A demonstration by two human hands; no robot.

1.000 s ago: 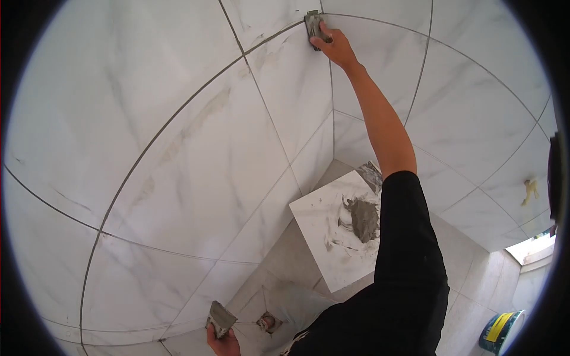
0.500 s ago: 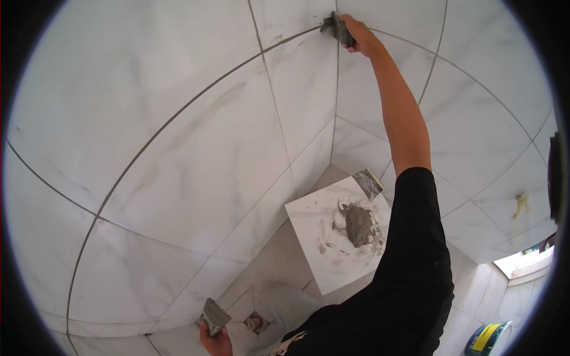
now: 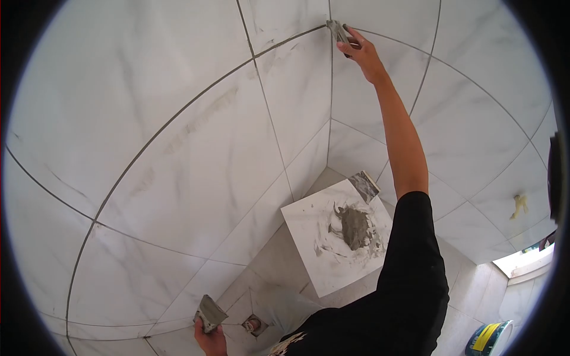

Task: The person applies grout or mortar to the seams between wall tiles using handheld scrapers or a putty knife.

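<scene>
High in the wall corner, my right hand [image 3: 365, 56] grips a small flat scraper [image 3: 337, 34] smeared with grey grout. The scraper's edge meets the left wall beside the corner, at the end of a dark, grout-filled joint [image 3: 209, 88]. Low in the view, my left hand [image 3: 212, 340] is closed around a second flat scraper [image 3: 211, 313], its face coated in grey grout. Between the hands, lower down, a square white tile [image 3: 309, 228] carries a heap of grey grout [image 3: 356, 227] with smears around it.
Marbled white wall tiles [image 3: 196, 178] rise on both sides of the corner. A dark-stained block [image 3: 364, 186] lies at the square tile's far corner. Near my left hand, a drain opening [image 3: 255, 324] sits in the floor. A bucket with a yellow label [image 3: 488, 338] stands at lower right.
My right hand has moved slightly down, and its scraper has turned, with the fingers more spread along it. My left hand with its scraper has shifted slightly.
</scene>
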